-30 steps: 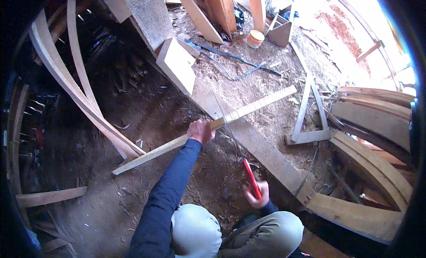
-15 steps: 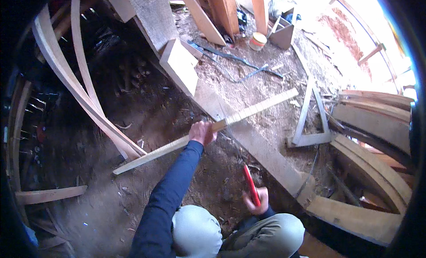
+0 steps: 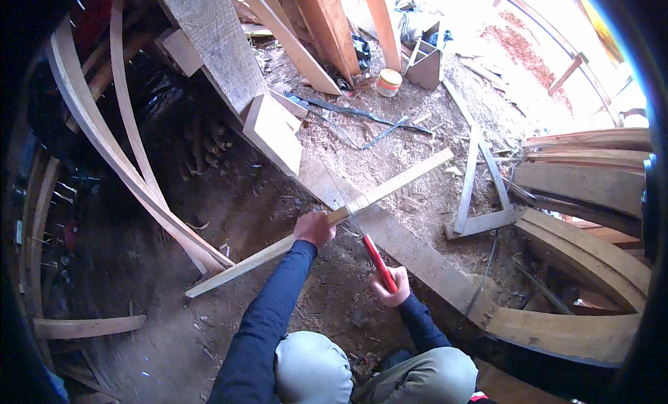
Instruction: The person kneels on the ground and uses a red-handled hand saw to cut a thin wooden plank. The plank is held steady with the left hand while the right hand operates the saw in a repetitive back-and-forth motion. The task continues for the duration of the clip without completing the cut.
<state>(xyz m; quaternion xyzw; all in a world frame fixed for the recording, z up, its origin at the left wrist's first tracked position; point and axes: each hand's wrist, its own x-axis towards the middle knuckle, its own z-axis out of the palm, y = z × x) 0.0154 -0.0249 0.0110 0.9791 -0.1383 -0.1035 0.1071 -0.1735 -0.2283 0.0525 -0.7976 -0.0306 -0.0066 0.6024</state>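
My left hand (image 3: 314, 229) is closed round a long, narrow wooden strip (image 3: 403, 184), which has evenly spaced marks across its far half. The strip lies slantwise over a thick timber beam (image 3: 424, 245), and its near end sticks out over the dirt floor at the left. In my right hand (image 3: 391, 287) is a handsaw (image 3: 378, 262) with a red handle, held closed in my fingers. Its thin blade shows almost edge-on as a fine line crossing the strip just right of my left hand. Whether the teeth touch the wood, I cannot tell.
A wooden block (image 3: 275, 134) sits on the beam farther up. A triangular wooden frame (image 3: 483, 225) lies right of the strip. Beyond stand a small jar (image 3: 388, 83) and a wooden tool box (image 3: 426, 62). Curved timbers (image 3: 111, 147) rise at the left; more (image 3: 563, 331) lie right.
My right hand has pushed the saw forward and slightly left, toward the strip. The left hand keeps its hold on the strip. The whole view has shifted a little.
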